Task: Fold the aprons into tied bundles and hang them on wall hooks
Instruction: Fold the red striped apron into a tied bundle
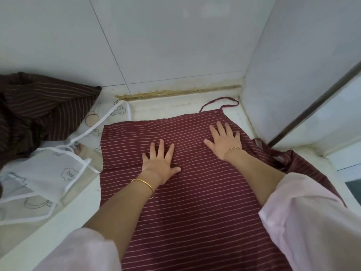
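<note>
A: Far left?
B: Brown striped apron (39, 106), crumpled against the wall. Next to it, a white printed apron (48, 173) with white ties lies loose on the tabletop (175, 108), its edge beside the red one.
A: Centre?
B: Red striped apron (195, 202), spread flat on the tabletop, neck loop (220, 100) at the far end near the corner. Left hand (160, 163) lies flat on it, fingers straight and spread, pressing, grasping nothing. Gold bangle (144, 185) on that wrist.
A: Right?
B: Right hand (224, 141) also flat on the red cloth, nearer the loop, fingers spread, nothing held. Cloth bunches at the right edge.
</note>
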Motion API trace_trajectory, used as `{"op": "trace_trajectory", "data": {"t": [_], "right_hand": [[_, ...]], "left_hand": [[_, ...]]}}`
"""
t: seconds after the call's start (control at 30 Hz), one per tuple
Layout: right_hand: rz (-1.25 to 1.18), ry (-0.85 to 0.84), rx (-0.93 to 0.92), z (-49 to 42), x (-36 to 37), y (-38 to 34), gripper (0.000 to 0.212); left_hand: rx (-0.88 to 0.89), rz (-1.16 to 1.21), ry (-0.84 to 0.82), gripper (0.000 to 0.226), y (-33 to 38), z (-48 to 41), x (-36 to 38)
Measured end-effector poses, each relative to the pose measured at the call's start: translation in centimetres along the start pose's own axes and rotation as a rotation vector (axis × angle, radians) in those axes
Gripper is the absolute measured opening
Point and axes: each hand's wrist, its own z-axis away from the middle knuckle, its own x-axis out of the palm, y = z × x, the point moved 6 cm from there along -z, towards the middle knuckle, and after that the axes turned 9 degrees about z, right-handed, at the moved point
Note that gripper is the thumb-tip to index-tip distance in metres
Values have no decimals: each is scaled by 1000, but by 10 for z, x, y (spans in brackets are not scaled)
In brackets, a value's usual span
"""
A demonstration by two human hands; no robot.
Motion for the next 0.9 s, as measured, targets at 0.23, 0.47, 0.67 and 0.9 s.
{"op": "trace_trajectory", "data": {"t": [0.23,0.47,0.67,0.9], "right_hand": [[6,168,1,18,-16,3,66],[-54,349,-116,119,17,-32,37],[-198,262,-36,150,28,-21,53],[-217,376,-23,232,64,-26,39]], "left_hand": [[36,-14,146,75,-2,8,-14],[112,168,252,46,12,49,8],[46,81,193,58,5,63,13],[483,311,140,26,78,133,50]]}}
